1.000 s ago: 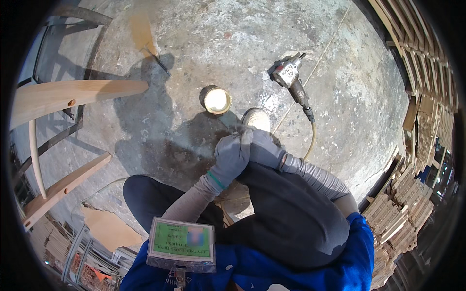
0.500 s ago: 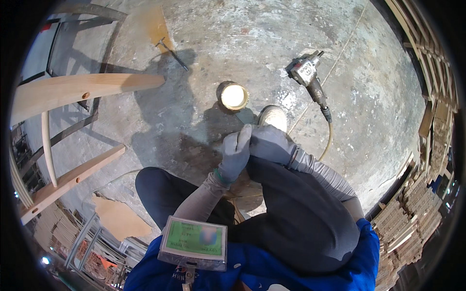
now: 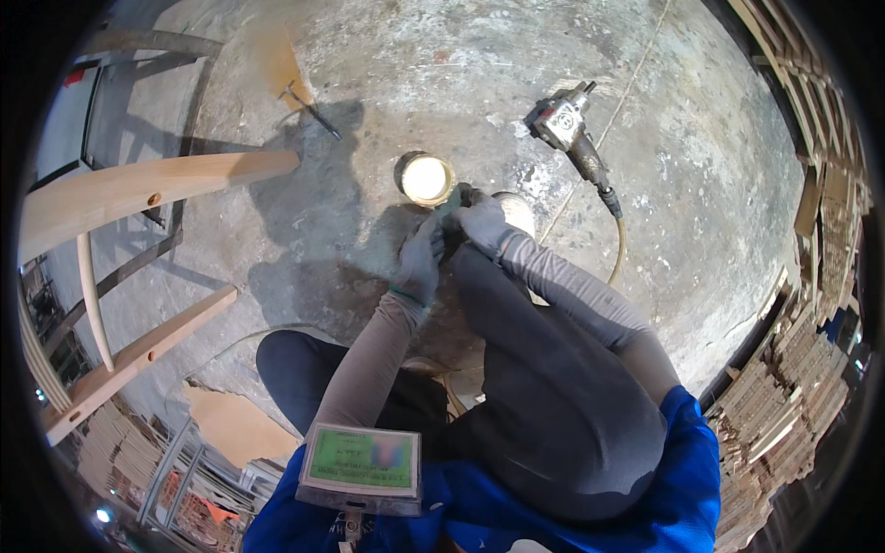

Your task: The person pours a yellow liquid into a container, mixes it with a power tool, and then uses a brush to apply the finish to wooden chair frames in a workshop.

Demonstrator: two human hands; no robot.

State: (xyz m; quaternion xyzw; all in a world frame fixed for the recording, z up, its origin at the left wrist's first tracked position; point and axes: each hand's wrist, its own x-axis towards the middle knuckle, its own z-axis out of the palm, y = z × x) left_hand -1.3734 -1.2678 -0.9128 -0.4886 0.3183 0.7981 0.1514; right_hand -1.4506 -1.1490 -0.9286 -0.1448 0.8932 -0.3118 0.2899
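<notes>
My left hand [image 3: 421, 258], in a grey glove, is closed at the near side of a small round tub [image 3: 449, 191] with pale cream contents. My right hand [image 3: 481, 221], gloved too, is bent over just to the right of it, fingers closed. Between both hands shows a dark greenish piece [image 3: 452, 205], close to the tub's lower right rim; its kind is hard to make out. Part of a pale shoe [image 3: 518, 212] shows beyond my right wrist.
A pneumatic power tool [image 3: 573, 134] with a yellowish hose [image 3: 621, 249] lies ahead to the right. A hammer-like tool [image 3: 313, 114] lies at the upper left. A wooden frame [image 3: 175, 180] stands at left. Stacked wood strips [image 3: 774, 415] line the right side.
Both hands have moved forward from near my knee to the tub and come slightly apart, and a dark greenish piece now shows between them. The view has shifted a little.
</notes>
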